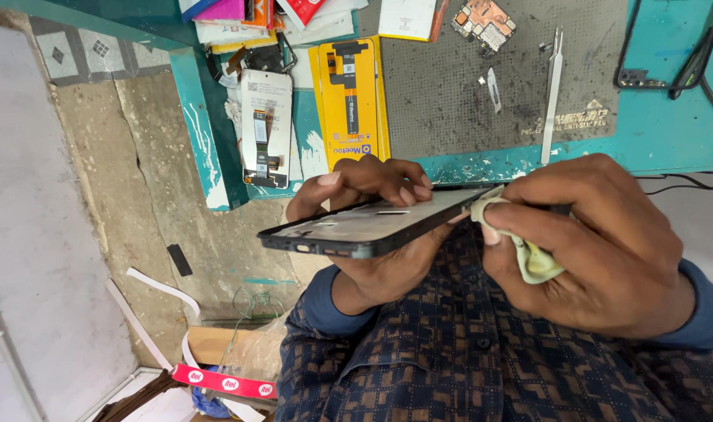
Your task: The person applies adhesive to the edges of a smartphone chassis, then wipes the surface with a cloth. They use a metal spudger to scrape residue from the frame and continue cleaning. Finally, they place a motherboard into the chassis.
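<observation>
We see the left hand (372, 227) closed around a black phone frame (364, 227), palm beneath it and fingertips curled over its far long edge. The frame is held nearly flat above the lap, in front of the near edge of the teal tabletop (669, 125), its bare inner side facing up. The right hand (599, 242) is closed on a small pale yellow-green cloth (528, 254), pinched between thumb and fingers; the cloth touches the right end of the frame.

On the tabletop, a grey perforated work mat (442, 94) lies in the middle. It carries a printed label in its lower right corner, in pale lettering. On the mat rest silver tweezers (553, 94), lying lengthwise, a small blade (492, 87) to their left, and a circuit board (484, 23) near the top edge.

Left of the mat lies a tall yellow package (350, 101) holding a black flex-cable part, with a blue label at its lower end. Beside it, further left, lies a white display module (266, 129) with a dark flex cable down its middle. Pink, orange and red packets (247, 9) are stacked at the upper left. Black cables (685, 70) loop at the right.

On the floor, lower left, lies a long red strip package (223, 383) bearing round white labels.
</observation>
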